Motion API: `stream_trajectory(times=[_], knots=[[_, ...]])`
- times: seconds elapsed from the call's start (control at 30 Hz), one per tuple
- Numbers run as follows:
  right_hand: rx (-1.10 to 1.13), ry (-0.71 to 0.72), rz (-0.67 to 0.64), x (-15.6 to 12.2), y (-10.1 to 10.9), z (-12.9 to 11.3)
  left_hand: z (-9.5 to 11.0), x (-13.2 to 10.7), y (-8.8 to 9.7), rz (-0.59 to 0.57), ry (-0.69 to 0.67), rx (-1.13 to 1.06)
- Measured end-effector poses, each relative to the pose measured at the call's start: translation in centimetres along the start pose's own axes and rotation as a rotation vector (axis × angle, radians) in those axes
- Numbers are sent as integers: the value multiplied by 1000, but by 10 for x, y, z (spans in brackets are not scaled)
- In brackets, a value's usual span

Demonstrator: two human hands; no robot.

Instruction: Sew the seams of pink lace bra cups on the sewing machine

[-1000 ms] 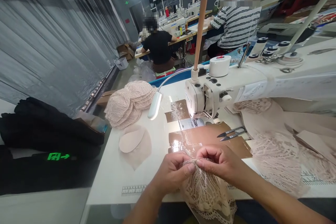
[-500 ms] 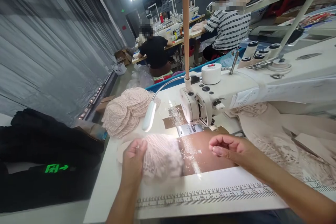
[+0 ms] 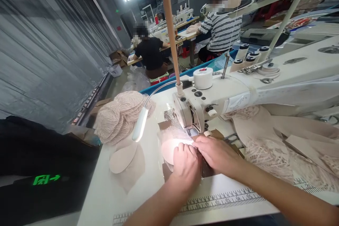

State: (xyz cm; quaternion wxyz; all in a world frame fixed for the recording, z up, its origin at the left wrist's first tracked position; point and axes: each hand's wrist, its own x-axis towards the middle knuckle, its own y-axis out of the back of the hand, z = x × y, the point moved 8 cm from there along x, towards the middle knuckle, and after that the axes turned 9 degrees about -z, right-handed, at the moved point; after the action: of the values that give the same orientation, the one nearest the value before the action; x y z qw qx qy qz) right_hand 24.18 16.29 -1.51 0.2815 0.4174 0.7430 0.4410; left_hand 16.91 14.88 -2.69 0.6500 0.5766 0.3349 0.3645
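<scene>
My left hand lies palm down on a beige lace cup piece on the sewing table, fingers together and pressing it flat. My right hand rests beside it, fingers bent over the same piece's right edge, close under the needle of the white sewing machine. The piece sits lit under the machine head, partly hidden by both hands.
A stack of lace cups and flat beige pads lie at the left of the white table. A gooseneck lamp hangs over them. Loose lace spreads at the right. Two seated people work at tables behind.
My left hand carried the lace piece from the table's left up to the needle, turned over. My right hand came down onto it; both now press it flat. The view shifted right.
</scene>
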Motion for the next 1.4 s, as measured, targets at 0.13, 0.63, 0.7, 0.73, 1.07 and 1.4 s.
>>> stream_trajectory(times=[0.13, 0.63, 0.7, 0.73, 1.07, 1.4], knots=[[-163, 6, -5, 0, -16, -1, -7, -5, 24, -213, -93, -191], [-332, -91, 128, 10, -4, 1, -37, 21, 15, 141, -358, -142], [-333, -126, 101, 12, -4, 3, -40, 24, 17, 129, -363, -160], [-333, -136, 94, 12, -4, 3, -41, 25, 18, 120, -362, -170], [-339, -37, 203, 6, -5, 0, -51, 28, 12, 97, -289, -201], [-196, 49, 209, 3, -15, 8, -67, 26, 7, 88, -91, -123]])
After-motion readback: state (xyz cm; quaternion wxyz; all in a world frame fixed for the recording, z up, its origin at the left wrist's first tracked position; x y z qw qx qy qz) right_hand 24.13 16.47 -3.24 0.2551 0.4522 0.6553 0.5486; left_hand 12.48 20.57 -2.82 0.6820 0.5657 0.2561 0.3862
